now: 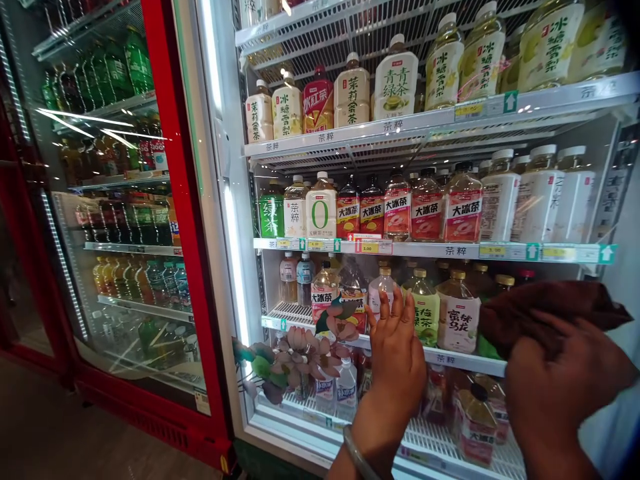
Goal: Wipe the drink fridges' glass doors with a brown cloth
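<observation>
My left hand [397,360], a bangle [357,453] at its wrist, is raised against the glass front of a drinks cooler with its fingers stretched out. It holds nothing; whether the palm fully touches the glass is hidden. Over on the right, my right hand [555,380] grips a dark brown cloth [545,313], which is bunched up and spreads over the front of the lower shelf. Behind the hands stand a green-labelled tea bottle [424,310] and a pink-labelled bottle [457,317]. Printed flowers [305,353] show on the glass left of my left hand.
Rows of tea bottles fill the shelves [430,250] behind the glass, with price tags [367,247] along the edges. To the left stands another cooler with a red frame [185,220] and soda bottles [137,60] inside. Dark floor [150,440] lies at the lower left.
</observation>
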`<state>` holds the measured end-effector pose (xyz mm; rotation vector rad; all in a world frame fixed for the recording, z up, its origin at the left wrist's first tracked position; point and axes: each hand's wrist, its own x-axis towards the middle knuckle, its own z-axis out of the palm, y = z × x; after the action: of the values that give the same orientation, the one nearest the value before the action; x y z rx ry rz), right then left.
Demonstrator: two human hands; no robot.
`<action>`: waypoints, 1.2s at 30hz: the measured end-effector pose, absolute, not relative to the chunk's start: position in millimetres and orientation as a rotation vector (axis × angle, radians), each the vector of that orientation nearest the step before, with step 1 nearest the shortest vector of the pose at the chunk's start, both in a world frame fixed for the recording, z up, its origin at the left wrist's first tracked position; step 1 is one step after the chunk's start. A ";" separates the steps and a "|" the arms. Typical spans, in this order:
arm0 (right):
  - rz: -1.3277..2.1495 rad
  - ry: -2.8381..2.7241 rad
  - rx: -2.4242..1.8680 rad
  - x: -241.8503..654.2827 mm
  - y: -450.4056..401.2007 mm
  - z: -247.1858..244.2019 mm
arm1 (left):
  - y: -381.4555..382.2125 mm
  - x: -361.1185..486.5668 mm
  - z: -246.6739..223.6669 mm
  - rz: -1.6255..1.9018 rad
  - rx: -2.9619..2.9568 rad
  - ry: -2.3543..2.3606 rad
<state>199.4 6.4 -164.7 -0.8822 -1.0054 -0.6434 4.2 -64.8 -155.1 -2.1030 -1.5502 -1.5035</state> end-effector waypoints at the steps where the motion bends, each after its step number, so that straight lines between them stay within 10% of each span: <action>1: -0.664 -1.043 -0.896 189.1 2.4 -165.3 | -64.6 6.1 -155.4 -1.497 -2.124 -1.536; 36: -0.500 -1.584 -0.698 156.8 -32.7 -147.0 | -57.0 26.1 -163.4 -1.464 -2.149 -1.592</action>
<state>156.8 -32.7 -147.0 -0.6982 -1.5840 -0.4998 26.1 -57.0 -163.4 -2.1491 -1.5918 -1.4641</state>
